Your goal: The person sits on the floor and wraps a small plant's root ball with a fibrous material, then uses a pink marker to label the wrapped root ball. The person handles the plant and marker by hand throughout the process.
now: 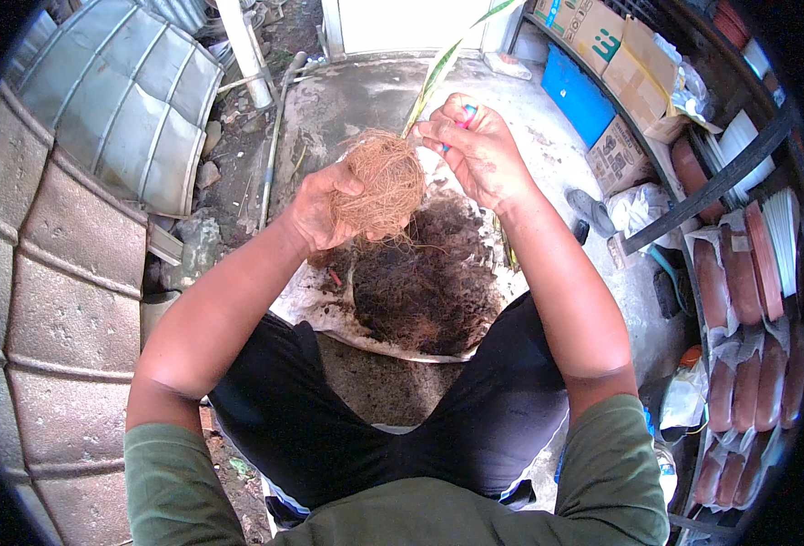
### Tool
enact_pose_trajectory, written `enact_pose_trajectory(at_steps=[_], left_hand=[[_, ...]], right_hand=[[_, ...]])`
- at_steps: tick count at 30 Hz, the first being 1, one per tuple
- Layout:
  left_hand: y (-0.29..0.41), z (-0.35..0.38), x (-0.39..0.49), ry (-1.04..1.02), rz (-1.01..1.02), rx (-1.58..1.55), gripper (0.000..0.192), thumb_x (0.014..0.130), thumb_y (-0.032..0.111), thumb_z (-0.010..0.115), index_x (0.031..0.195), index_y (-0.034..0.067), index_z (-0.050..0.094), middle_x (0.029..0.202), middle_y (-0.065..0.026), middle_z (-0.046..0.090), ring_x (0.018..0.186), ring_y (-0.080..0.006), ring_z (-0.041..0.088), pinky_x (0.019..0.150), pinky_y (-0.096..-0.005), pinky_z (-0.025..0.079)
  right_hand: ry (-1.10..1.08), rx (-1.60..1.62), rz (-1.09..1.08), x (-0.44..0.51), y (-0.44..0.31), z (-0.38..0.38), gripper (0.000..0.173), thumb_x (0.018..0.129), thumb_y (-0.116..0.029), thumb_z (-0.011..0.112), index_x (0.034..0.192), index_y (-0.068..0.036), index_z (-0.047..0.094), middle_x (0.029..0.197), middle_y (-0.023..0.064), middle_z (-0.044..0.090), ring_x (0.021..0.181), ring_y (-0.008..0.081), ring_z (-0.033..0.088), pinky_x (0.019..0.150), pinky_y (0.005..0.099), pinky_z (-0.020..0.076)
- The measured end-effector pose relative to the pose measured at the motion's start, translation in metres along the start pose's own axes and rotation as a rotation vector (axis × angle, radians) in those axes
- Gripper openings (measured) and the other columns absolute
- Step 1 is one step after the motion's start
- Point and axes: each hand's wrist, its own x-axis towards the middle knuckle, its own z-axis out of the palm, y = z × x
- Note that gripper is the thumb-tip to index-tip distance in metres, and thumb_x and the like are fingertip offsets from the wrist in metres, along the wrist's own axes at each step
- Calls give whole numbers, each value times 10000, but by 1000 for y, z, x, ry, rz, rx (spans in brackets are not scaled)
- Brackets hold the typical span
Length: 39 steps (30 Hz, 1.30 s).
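Note:
A round, tangled ball of brown plant roots (385, 181) rests in my left hand (327, 205), the thumb pressed on its side. Out of its top rises a long green leaf with pale edges (436, 78). At the base of the leaf, my right hand (477, 147) has its fingers curled around a small pink and blue tool (469, 116), mostly hidden by the fingers. Beneath both hands lies a heap of dark soil (419, 280) with loose root bits, spread on a whitish sheet (306, 297).
Shelves at the right hold cardboard boxes (637, 75) and stacked reddish-brown planters (740, 280). A blue crate (576, 92) and a grey clog (590, 210) are on that side. Corrugated sheets (118, 95) and a white pipe (245, 54) stand at the left.

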Motion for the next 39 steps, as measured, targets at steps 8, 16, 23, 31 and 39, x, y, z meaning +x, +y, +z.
enact_pose_trajectory(at_steps=[8, 16, 23, 31, 39], left_hand=[[5, 1, 5, -47, 29, -170, 941, 686, 232, 696, 1543, -15, 395, 1322, -367, 585, 947, -453, 728, 521, -390, 663], [15, 15, 5, -68, 177, -270, 945, 684, 232, 668, 1555, -7, 390, 1328, -306, 597, 976, -425, 688, 690, -448, 653], [25, 6, 0, 17, 229, -333, 780, 765, 261, 645, 1491, 43, 464, 1356, -225, 592, 1076, -374, 632, 777, -393, 611], [29, 6, -2, 231, 221, -360, 777, 806, 333, 654, 1501, 47, 459, 1405, -235, 578, 1089, -359, 634, 773, -362, 611], [25, 2, -1, 317, 291, -253, 796, 801, 469, 609, 1483, 71, 510, 1369, -239, 627, 1055, -325, 678, 750, -378, 607]], right_hand=[[-11, -193, -15, 8, 11, -9, 451, 908, 54, 756, 754, -167, 394, 764, -49, 499, 674, 93, 491, 657, 261, 458], [11, 148, 442, 7, 36, -25, 216, 1014, -103, 683, 839, -159, 571, 859, 13, 666, 730, 150, 603, 710, 349, 548], [118, 229, 486, 9, 52, -13, 41, 1016, -142, 664, 1026, -103, 675, 876, 19, 625, 727, 145, 563, 679, 320, 500], [268, -83, 307, 10, 54, -8, 220, 952, -185, 774, 867, -95, 593, 741, -43, 531, 621, 82, 464, 567, 250, 390], [146, -886, -70, 7, 70, -1, 403, 951, -233, 789, 711, -57, 517, 634, 48, 543, 612, 166, 476, 598, 367, 446]])
